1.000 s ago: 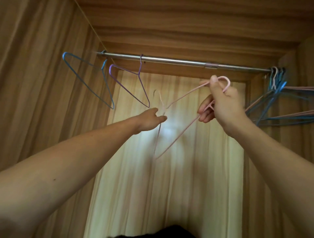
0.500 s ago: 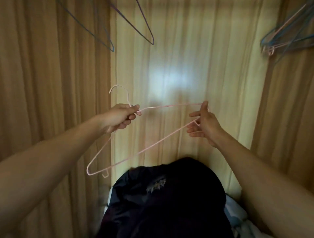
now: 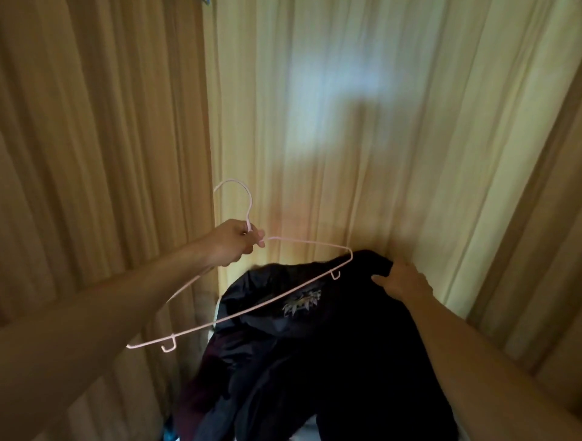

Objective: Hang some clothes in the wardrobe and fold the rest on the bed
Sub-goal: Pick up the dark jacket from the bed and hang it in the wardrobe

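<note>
My left hand (image 3: 234, 242) grips a thin pink wire hanger (image 3: 252, 310) by the neck, just under its hook, and holds it tilted with the right end higher. A dark garment (image 3: 315, 355) with a pale leaf print lies heaped below the hanger inside the wardrobe. My right hand (image 3: 401, 281) grasps the upper right edge of that garment, close to the hanger's right end. The hanger's lower bar crosses in front of the garment.
Wooden wardrobe walls close in on the left (image 3: 100, 157) and right (image 3: 535, 251), with a paler back panel (image 3: 346, 126) ahead. A tip of a blue hanger (image 3: 204, 2) shows at the top edge. Something light blue lies at the bottom (image 3: 168, 436).
The view has dropped from the rail to the garment. The hanger came down off the rail and passed to my left hand alone. My right hand let go of it and took the garment's edge.
</note>
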Available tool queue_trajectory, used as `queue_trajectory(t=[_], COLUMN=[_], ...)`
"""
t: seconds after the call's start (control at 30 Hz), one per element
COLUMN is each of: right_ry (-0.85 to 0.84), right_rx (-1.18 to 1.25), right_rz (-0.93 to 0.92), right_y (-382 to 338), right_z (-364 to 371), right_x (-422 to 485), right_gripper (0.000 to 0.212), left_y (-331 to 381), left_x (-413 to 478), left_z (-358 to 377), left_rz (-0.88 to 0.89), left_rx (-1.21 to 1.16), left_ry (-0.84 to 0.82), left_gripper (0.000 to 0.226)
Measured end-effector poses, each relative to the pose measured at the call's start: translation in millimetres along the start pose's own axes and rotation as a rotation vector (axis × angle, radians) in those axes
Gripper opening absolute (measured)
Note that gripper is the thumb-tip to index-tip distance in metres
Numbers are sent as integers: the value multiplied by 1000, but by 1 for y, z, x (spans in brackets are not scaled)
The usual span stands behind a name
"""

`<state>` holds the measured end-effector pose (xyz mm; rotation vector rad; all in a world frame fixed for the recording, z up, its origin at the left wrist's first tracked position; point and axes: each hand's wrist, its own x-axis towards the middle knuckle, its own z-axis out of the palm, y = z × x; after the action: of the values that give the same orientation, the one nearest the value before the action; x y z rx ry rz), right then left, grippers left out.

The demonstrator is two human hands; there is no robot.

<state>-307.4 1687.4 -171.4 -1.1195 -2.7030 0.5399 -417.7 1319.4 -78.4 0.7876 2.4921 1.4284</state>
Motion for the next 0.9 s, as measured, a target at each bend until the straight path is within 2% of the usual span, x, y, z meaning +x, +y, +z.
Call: queue_trajectory(t=[0.13,0.33,0.47,0.6,0.67,0.73,0.83,0.9], right_ry=[47,372,570,625,637,665,699,674], right_rx=[-142,186,167,126,133,69,-224,-404], right_rz=[-125,-466,-691,-896,-903,-814,-687,-659], right_y=[-4,-20,-56,-95,-101,-97,-76,-60], right_z=[6,-22,-68,-84,-87,-92,-102,-106], right_x=[5,-17,-45,-78,-83,-77,-66,-64], right_gripper=[39,28,12,3,4,9,21,23], left_y=[-6,-2,17,38,45,51,64,69], left_x=[11,15,15,17,15,10,8,11], left_z=[22,42,47,49,49,44,18,-5], left_rz=[-16,4,76,90,53,80,162,150], left_rx=[0,39,82,63,5,68,186,183], left_ry=[-76,-108,-130,-107,-168,-217,-230,-255], left_gripper=[32,31,29,27,28,31,27,25])
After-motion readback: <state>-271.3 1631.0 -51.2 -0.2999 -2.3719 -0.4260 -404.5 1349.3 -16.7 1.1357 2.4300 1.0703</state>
